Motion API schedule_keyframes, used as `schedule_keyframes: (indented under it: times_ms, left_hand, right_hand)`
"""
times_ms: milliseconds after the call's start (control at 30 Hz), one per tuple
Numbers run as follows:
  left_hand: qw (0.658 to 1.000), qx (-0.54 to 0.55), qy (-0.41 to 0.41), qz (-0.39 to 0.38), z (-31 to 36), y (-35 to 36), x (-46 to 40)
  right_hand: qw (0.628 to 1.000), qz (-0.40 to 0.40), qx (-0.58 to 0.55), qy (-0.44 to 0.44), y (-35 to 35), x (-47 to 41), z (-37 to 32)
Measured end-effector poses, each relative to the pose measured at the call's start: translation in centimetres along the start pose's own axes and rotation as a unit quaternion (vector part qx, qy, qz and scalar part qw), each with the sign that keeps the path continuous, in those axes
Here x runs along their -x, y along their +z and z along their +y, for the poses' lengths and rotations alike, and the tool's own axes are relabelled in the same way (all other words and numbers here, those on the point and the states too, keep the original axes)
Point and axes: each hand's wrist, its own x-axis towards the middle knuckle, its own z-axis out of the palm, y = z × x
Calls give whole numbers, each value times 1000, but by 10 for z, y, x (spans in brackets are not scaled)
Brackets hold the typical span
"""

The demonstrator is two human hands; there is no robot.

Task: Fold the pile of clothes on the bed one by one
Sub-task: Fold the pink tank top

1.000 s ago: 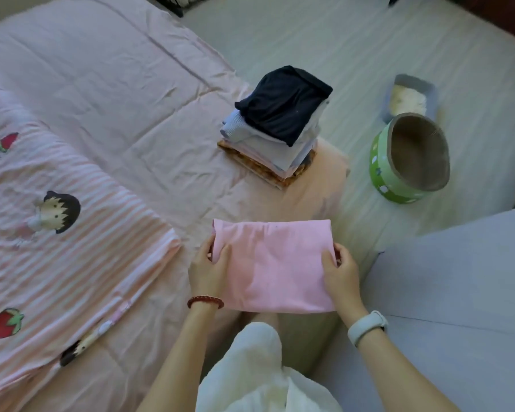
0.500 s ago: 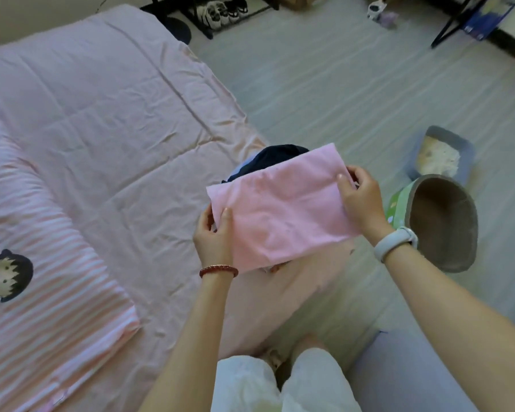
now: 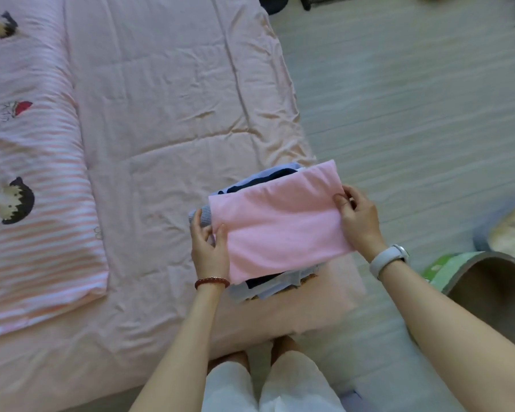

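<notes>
Pink bedding (image 3: 167, 114) fills the room's left side. Fingers of the left hand (image 3: 210, 248) and right hand (image 3: 359, 221) pinch opposite ends of the folded pink garment (image 3: 280, 230), now directly over the stack of folded clothes (image 3: 268, 285) at the bed's corner. Half a second earlier it was held higher. No unfolded clothes show; folding looks nearly finished.

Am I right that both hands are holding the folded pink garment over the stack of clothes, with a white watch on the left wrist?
Not quite. In the head view the white watch is on the right wrist; the left wrist wears a red bead bracelet. The rest stands: the left hand and right hand hold the folded pink garment over the stack of clothes.
</notes>
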Motion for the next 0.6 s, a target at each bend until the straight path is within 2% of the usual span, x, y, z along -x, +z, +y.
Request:
schedule_keyframes:
  times_ms: [100,167,267,333,367,433,500,533,600]
  left_hand:
    - [995,-10,67,78,5,0,15]
    - [991,-31,76,104,3,2,21]
    - [991,-105,17,83,-14,8,19]
    - [979,-173,22,104,-19,9,17]
    - [966,-217,74,121,-19,9,17]
    - [914,-319,219,123,-19,14,18]
    - [855,-407,310,88,-23,27,19]
    - [839,-435,321,64,-26,35,18]
    - [827,-475,299,28,-34,48,16]
  right_hand:
    - [997,12,-50,-60,-2,0,-15]
    - [997,0,-49,-67,-2,-5,-14]
    - [994,-70,79,-4,2,-14,2]
    - [985,-53,163,14,4,-14,5]
    - [978,-12,206,-36,4,-11,2]
    - [939,44,271,-209,9,-5,-4]
    - [884,17,312,-347,20,-2,-5]
    - [862,-2,336,-378,28,-3,-3]
    - [849,-60,379,-363,39,-8,8]
